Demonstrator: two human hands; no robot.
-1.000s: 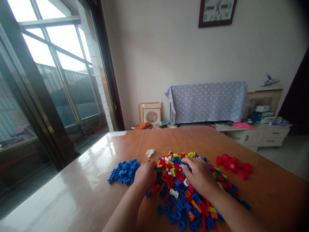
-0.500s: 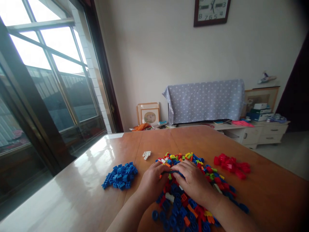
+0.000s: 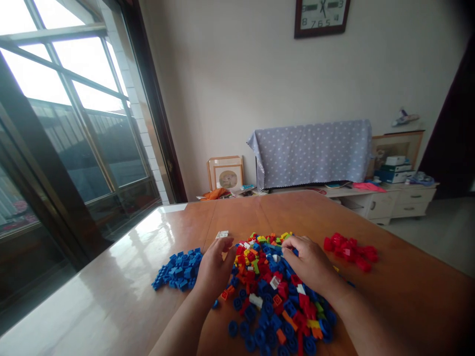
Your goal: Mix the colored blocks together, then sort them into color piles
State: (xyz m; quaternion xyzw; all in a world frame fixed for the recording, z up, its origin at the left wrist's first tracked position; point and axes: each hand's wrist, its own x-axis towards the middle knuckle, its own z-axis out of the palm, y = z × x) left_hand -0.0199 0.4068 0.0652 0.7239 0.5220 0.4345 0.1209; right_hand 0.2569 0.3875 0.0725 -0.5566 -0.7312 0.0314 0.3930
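A large heap of mixed toy building bricks in blue, red, orange, yellow, green and white lies between my hands. My left hand is at the heap's left edge, thumb and curled fingers apart with nothing visible between them. It covers part of the pile of blue bricks and reaches near a few white bricks. Over the heap's right side is my right hand, its fingers bent and parted from the thumb. Blue shows in that gap; it looks like bricks of the heap behind.
A pile of red bricks sits to the right on the brown wooden table. One blue piece lies apart near my left wrist. Beyond the table are a cloth-covered object and a white cabinet.
My hands were close together over the heap's middle; they have moved apart to its left and right sides. More of the heap's centre shows. The view has shifted slightly.
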